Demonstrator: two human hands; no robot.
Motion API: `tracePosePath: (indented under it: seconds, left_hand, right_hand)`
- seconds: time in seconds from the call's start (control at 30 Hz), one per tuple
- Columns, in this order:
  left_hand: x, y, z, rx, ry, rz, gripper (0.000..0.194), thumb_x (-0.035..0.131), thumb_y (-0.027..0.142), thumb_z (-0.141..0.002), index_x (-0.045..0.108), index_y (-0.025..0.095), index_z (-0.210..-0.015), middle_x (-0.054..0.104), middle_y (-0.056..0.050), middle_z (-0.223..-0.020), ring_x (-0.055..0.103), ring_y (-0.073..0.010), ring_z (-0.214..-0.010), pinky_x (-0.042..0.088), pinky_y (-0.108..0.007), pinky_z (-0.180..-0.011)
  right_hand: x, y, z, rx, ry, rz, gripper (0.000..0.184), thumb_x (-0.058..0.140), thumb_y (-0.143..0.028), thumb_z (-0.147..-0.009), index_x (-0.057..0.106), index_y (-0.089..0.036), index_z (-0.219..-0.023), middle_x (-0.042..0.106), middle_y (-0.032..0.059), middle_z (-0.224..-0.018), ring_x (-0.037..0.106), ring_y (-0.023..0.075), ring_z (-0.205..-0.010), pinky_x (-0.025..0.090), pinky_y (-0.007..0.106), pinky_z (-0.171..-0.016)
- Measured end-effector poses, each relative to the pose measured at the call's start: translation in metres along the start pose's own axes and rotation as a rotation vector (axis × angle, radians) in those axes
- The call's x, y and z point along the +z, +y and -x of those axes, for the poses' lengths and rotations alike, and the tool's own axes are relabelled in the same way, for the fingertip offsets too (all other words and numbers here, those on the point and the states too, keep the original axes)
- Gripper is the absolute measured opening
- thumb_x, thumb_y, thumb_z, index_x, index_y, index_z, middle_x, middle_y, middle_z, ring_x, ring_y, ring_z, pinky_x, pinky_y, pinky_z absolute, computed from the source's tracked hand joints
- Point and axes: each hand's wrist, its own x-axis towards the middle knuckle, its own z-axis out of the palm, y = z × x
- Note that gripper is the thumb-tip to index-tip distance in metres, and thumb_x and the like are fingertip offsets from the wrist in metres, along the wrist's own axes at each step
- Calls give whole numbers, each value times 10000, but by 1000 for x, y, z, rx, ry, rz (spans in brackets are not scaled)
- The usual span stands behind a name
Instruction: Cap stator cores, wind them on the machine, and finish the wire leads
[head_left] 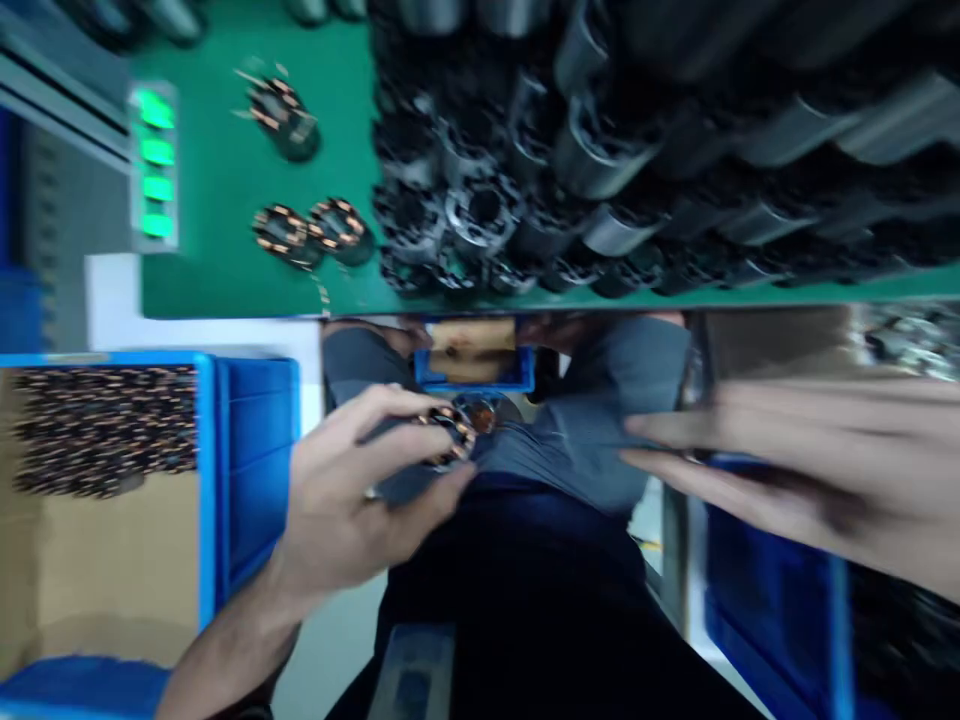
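Observation:
My left hand point(352, 480) is closed around a copper-wound motor stator point(450, 435), a ring-shaped part with copper-coloured tips facing up, held above my lap. To the right, my right hand point(780, 470) is smeared by motion; its thumb and forefinger point left, and whether anything lies between them cannot be made out. On the green bench top point(210, 270) stand two similar stators point(339, 225) side by side. A third stator point(283, 115) lies tilted behind them, with pale wire ends sticking out.
Rows of dark metal cylinders point(484, 205) fill the bench's middle and right. A blue bin point(206, 480) at left holds many copper-tipped parts point(105, 420) and cardboard. Another blue bin point(772, 590) stands at lower right. A panel of green lights point(156, 165) sits at the bench's left.

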Motion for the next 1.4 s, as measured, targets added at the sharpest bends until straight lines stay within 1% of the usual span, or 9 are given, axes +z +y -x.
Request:
tracePosePath:
  seconds: [0.07,0.17,0.3,0.57,0.77,0.97,1.07,1.17,1.4]
  left_hand:
    - [-31,-24,-6,-68,194,-157,125,929,231,-1059,865,300,-1141,911,-14,-1248,891,-244,-1188,724,-423,-1070]
    - [-67,-71,-21,-137,404,-403,76,911,361,-1098,885,302,-1139,909,-37,-1213,865,-310,-1261,674,-549,-1206]
    - [-85,-116,-48,-217,362,-478,191,846,460,-1124,853,272,-1149,892,-95,-1248,813,-359,-1293,620,-586,-1230]
    - [-90,-100,-139,-227,202,-464,323,916,447,-1021,812,290,-1284,863,-76,-1410,833,-316,-1185,635,-481,-1109]
    - [-77,-104,-198,-449,61,-650,244,941,492,-959,879,279,-1061,922,-97,-1099,847,-411,-1191,647,-579,-1107]
    - [-72,-49,-159,-161,269,-115,510,1019,388,-716,675,296,-1081,892,-37,-1033,873,-275,-900,702,-398,-731]
    - [-55,4,-119,-6,15,92,631,1078,340,-795,670,330,-1276,890,-10,-1136,944,-301,-1092,788,-365,-796]
    - [-33,37,-86,73,-123,137,540,1015,243,-890,724,342,-1335,877,10,-1219,953,-273,-1113,810,-325,-894]
    - [-8,26,-43,-22,29,157,457,1086,510,-978,900,415,-1385,959,57,-1194,929,-214,-862,814,-339,-785]
  right_hand:
    - [8,18,12,-62,63,76,276,804,-652,-1163,860,-492,-1381,960,15,-1045,882,247,-734,686,389,-632]
    - [33,32,16,-68,-76,-43,225,786,-352,-1179,852,-470,-1359,969,30,-1116,937,253,-831,756,333,-753]
    - [58,22,7,-244,-294,-128,214,678,-295,-1233,871,-328,-1320,930,33,-1037,943,246,-855,738,318,-728]
    - [64,4,11,-255,-316,-133,350,516,-332,-1321,843,-318,-1198,824,19,-971,833,192,-829,599,299,-738]
    - [62,-6,14,-273,-418,-126,339,512,-325,-1318,831,-308,-1202,835,27,-1032,824,196,-902,592,302,-763]
    - [43,-18,2,-95,-81,-394,105,776,-319,-1206,878,-293,-1212,871,47,-981,858,196,-841,675,274,-756]
    - [41,-32,-19,90,74,-772,513,877,-411,-1162,739,-366,-1654,901,58,-1224,901,207,-1065,751,288,-927]
    - [50,-41,-44,118,-150,-1220,839,874,-587,-1150,520,-336,-1868,854,118,-1496,872,253,-1352,746,401,-1153]
    - [64,-46,-53,279,-202,-1503,626,962,-445,-1085,732,-284,-1645,912,65,-1290,899,219,-1181,733,367,-1110]
